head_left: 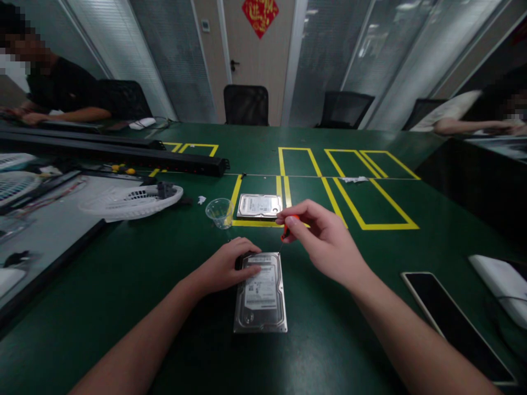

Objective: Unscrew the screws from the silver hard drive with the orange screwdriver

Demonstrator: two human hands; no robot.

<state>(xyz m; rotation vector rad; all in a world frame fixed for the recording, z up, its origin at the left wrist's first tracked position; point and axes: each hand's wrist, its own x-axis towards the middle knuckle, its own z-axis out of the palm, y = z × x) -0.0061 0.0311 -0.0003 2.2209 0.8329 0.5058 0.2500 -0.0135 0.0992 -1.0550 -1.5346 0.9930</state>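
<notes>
A silver hard drive (261, 310) with a printed label lies on the green table in front of me. My left hand (226, 266) grips its far left corner, thumb on the top face and fingers along the far edge. Between the fingertips of my right hand (319, 236) is a screwdriver (285, 229) with a red and black handle. Its thin shaft slants down to the far right corner of the drive, where the tip appears to touch. Just beyond lies a second hard drive (260, 206), beside a clear plastic cup (220, 213).
Yellow tape outlines (389, 226) mark the table (197, 351). A phone (457, 329) and a white device (502, 285) lie at right. Black bars (185, 162) and a white racket-shaped frame (135, 203) occupy the left. People sit at both far sides.
</notes>
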